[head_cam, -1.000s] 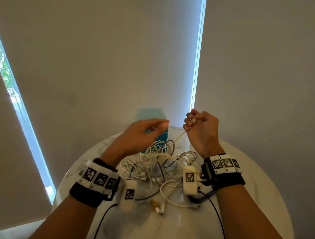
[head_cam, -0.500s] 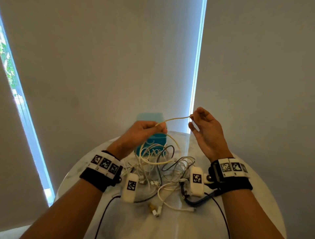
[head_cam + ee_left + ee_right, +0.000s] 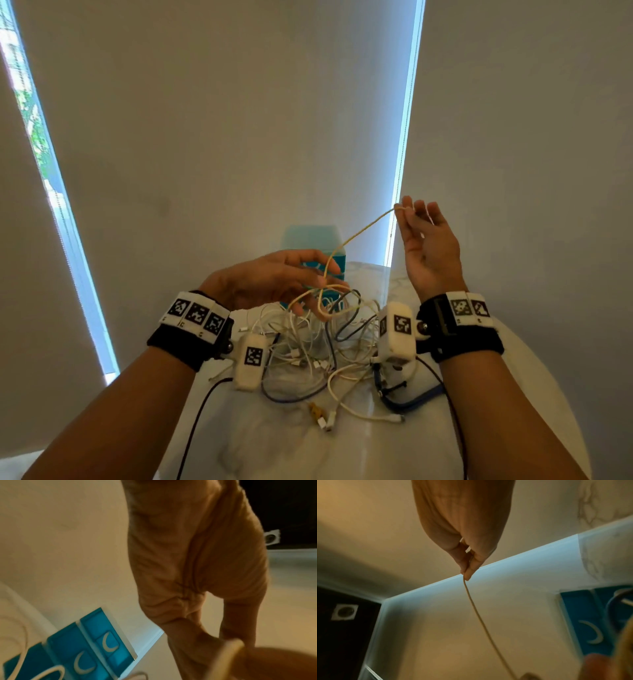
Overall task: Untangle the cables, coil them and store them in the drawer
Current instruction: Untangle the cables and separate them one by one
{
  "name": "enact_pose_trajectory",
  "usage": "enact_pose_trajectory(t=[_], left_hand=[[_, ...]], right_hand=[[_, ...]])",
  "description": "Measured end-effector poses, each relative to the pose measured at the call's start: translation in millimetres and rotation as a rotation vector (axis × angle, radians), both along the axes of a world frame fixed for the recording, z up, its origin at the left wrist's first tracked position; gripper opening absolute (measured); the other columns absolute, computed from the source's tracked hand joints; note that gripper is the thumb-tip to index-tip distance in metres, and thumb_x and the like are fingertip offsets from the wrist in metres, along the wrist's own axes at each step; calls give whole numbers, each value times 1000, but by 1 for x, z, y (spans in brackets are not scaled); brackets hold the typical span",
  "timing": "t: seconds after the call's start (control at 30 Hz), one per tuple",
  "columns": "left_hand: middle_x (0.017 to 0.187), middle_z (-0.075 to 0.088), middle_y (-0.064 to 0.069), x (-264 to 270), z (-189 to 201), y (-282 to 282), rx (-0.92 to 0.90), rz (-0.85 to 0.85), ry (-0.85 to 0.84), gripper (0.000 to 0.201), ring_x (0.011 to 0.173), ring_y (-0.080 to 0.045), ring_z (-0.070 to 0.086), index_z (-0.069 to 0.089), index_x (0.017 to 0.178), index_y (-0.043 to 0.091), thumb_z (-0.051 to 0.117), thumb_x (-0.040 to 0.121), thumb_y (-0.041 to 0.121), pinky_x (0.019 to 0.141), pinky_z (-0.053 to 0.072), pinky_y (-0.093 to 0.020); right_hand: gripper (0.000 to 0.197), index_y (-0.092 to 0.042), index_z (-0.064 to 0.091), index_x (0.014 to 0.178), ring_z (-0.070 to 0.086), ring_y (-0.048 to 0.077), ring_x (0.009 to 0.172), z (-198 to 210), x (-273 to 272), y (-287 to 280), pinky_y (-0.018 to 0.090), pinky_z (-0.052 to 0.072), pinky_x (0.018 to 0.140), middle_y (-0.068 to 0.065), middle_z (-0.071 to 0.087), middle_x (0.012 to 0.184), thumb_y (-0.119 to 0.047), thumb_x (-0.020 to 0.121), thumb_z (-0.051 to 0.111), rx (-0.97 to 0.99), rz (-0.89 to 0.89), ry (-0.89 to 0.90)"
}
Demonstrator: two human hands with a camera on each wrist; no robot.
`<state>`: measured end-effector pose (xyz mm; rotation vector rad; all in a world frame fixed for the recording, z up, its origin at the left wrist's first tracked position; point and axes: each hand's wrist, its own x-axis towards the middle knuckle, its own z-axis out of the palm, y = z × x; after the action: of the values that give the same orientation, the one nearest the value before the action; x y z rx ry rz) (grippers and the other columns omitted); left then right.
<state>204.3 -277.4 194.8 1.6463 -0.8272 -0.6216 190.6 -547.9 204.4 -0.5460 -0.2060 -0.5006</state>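
A tangle of white, cream and dark cables [image 3: 308,346] lies on the round white marble table [image 3: 359,445]. My right hand [image 3: 400,209] is raised at the right and pinches one end of a cream cable [image 3: 363,228] between thumb and fingertip, its other fingers spread. The right wrist view shows that pinch [image 3: 466,573] and the cable [image 3: 477,615] hanging away from it. From there it runs down to my left hand [image 3: 313,291], low over the tangle, where it passes between thumb and fingers and loops back into the pile. The left wrist view [image 3: 219,646] is blurred there.
A small blue drawer unit [image 3: 310,240] with crescent handles [image 3: 109,644] stands at the table's far edge behind the pile; its drawers look closed. Grey blinds and bright window strips [image 3: 406,137] rise close behind. Loose plugs [image 3: 323,419] lie near the front.
My right hand has risen up and to the right, drawing the cream cable out. My left hand has dropped towards the pile, and the cable between them has lengthened and looped.
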Motion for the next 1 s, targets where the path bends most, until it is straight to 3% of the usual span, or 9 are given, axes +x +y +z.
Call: enact_pose_trajectory(t=[0.17,0.3,0.43,0.5,0.6,0.67,0.8,0.9,1.0], left_hand=[[120,79,-9,16,8,10,419,164,-275,41,71,-17,74,65,136,19,79,97,16,59,55,-25],[93,84,4,28,24,31,834,311,-592,17,63,0,69,84,105,14,73,102,27,67,51,-26],[81,81,4,30,38,53,799,725,-714,7,72,-9,75,84,92,17,83,94,23,77,63,-33],[88,81,0,34,38,64,818,878,-771,7,83,-17,76,84,93,17,84,93,23,88,64,-41],[105,81,-4,47,26,77,679,1070,-920,9,97,-25,75,84,104,14,77,98,13,89,57,-34],[107,80,-7,58,9,85,497,1117,-1030,19,99,-26,75,84,109,12,73,98,0,86,52,-30],[95,70,-5,84,-43,113,227,1140,-1119,35,83,-21,71,82,107,12,70,91,-17,79,54,-30],[91,67,1,97,-87,128,240,1164,-1032,50,82,-19,71,77,99,18,62,83,-28,77,60,-39],[86,65,-2,104,-115,136,443,1168,-903,52,83,-29,69,72,91,21,59,73,-27,73,57,-41]], right_hand=[[38,-6,54,132,76,29,117,15,-1,-5,35,64,94,23,72,133,12,100,63,156,49,-56],[28,-8,61,118,77,26,115,19,-1,-10,32,64,92,17,75,128,10,98,67,66,-16,-55],[33,-11,61,115,79,24,110,13,4,-14,33,63,93,11,77,117,13,94,70,39,-157,-36],[33,-11,62,113,78,25,112,11,5,-25,32,63,92,12,77,118,14,93,72,114,-211,-55],[33,-12,63,109,77,25,114,10,5,-43,31,63,90,12,78,118,14,91,73,184,-258,-85],[33,-12,63,107,77,26,114,10,4,-51,32,63,92,12,78,117,15,90,73,210,-279,-104],[33,-11,63,102,78,26,112,13,0,-63,33,63,92,13,78,119,17,89,73,235,-315,-104],[30,-10,64,104,77,27,114,13,1,-53,33,63,93,18,74,132,16,90,71,173,-323,-64],[28,-7,65,105,77,28,114,10,8,-36,37,63,97,20,73,132,16,91,71,93,-337,-24]])
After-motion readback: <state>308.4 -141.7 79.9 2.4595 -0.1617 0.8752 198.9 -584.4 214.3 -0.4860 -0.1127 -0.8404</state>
